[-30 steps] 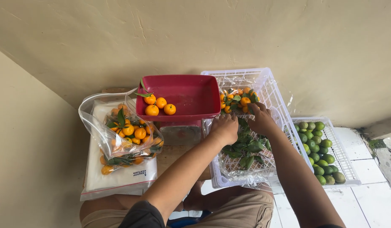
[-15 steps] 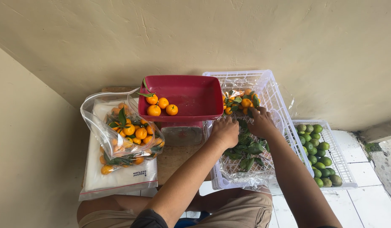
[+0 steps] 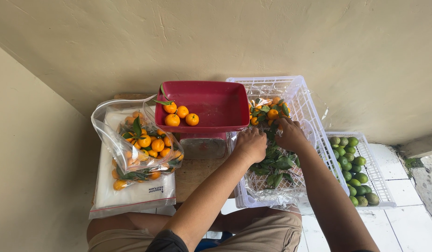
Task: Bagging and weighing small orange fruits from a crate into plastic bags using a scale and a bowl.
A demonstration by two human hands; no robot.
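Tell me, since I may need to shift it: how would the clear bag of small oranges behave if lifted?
The clear plastic bag would probably be floppy: its film sags and creases, and its open mouth gapes. It is packed with small oranges and leaves, so it is likely heavy for its size. Gripped low, fruit might spill and roll, being round like the four oranges in the red tray.

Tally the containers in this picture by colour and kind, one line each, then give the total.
Red scale tray, 4 small oranges in its left corner: 1
White plastic crates: 2 (the large crate that both hands reach into, and the smaller crate of green limes)
Clear plastic bag of small oranges: 1
Total: 4
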